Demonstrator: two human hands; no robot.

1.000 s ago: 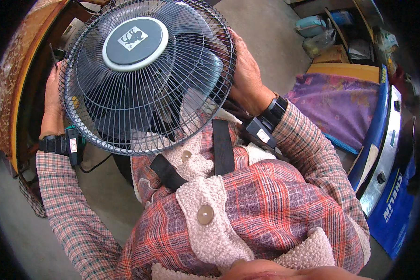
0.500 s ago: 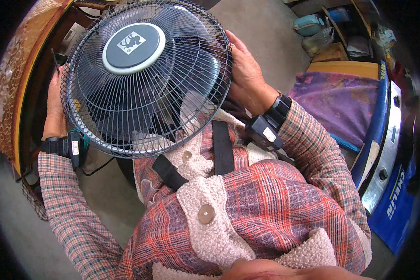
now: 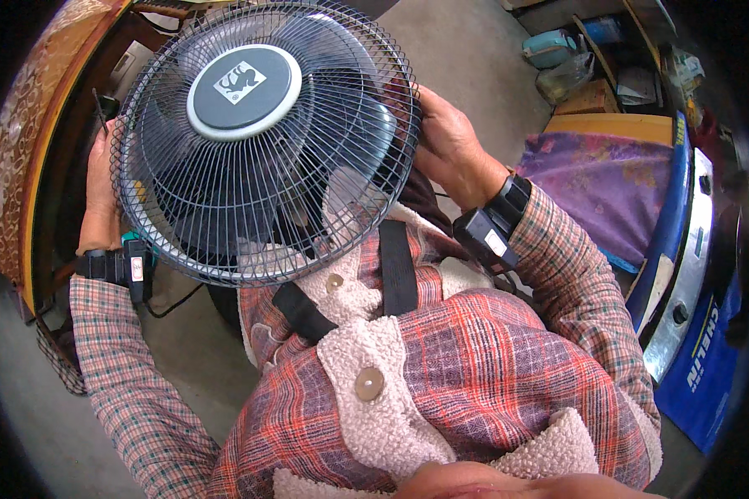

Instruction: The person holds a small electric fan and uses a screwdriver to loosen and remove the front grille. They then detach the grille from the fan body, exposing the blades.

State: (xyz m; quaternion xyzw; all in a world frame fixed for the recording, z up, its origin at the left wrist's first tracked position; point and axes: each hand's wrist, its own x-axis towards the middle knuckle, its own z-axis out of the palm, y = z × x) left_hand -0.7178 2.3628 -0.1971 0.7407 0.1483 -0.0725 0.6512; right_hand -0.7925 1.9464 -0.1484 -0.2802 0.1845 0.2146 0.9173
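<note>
A round dark wire fan guard with blades behind it and a grey hub cap (image 3: 243,90) fills the upper middle, over my lap. My left hand (image 3: 102,179) is closed on the left edge of the fan (image 3: 225,183), its fingertips partly behind the rim. My right hand (image 3: 455,145) is round the fan's right side, fingers curled behind the cage and mostly hidden. Each wrist wears a black strapped device (image 3: 487,237). A thin dark rod (image 3: 100,108) stands just above my left hand.
An orange-edged cabinet (image 3: 21,166) with patterned covering is at the left. At the right are a purple cloth (image 3: 595,187), wooden shelves with a teal case (image 3: 549,48) and bagged items, a metal strip (image 3: 682,283) and a blue panel (image 3: 707,391). A black cable (image 3: 175,308) runs below the fan.
The fan has shifted slightly down and to the right. My right hand has slid down along its side, and my left hand sits slightly lower.
</note>
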